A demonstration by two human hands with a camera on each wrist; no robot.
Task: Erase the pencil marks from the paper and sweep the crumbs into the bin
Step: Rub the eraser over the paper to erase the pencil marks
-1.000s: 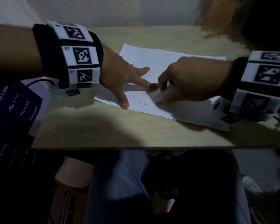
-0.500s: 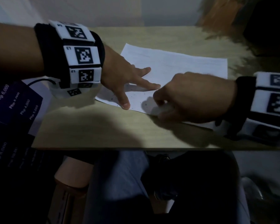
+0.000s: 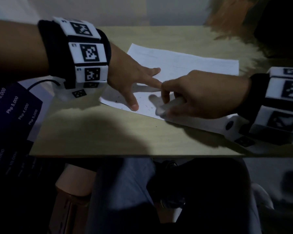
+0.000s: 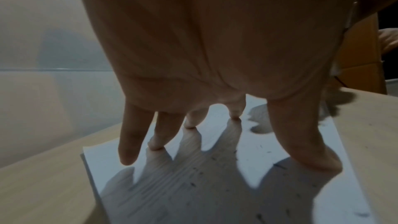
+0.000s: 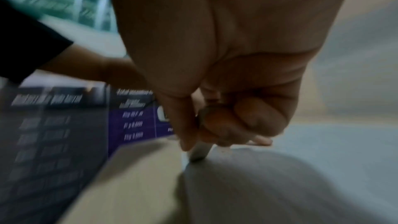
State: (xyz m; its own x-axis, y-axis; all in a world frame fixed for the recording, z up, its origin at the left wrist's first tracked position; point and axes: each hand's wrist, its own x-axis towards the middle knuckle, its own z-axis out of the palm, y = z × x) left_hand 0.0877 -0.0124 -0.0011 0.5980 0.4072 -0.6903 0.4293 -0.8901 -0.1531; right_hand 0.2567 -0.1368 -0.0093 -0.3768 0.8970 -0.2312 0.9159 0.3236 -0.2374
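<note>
A white sheet of paper [image 3: 184, 65] lies on the wooden table [image 3: 108, 135], with dark eraser crumbs [image 3: 147, 105] scattered near its front left corner. My left hand [image 3: 134, 81] presses the sheet flat with spread, straight fingers [image 4: 129, 142]. The paper [image 4: 215, 176] under them shows faint lines and crumbs. My right hand [image 3: 193, 97] grips a white eraser [image 3: 166, 107], its tip on the paper near the front edge. In the right wrist view the thumb and curled fingers pinch the eraser [image 5: 200, 151], whose end touches the sheet [image 5: 301, 176].
A dark purple price leaflet [image 3: 12, 112] lies off the table's left side. A brown furry thing [image 3: 235, 22] sits at the back right. An orange box [image 4: 361, 57] stands beyond the paper. My legs are below the front table edge. No bin shows.
My right hand rubbed the eraser toward me across the paper, then shifted back up and right a little. The left hand stayed pressed on the sheet.
</note>
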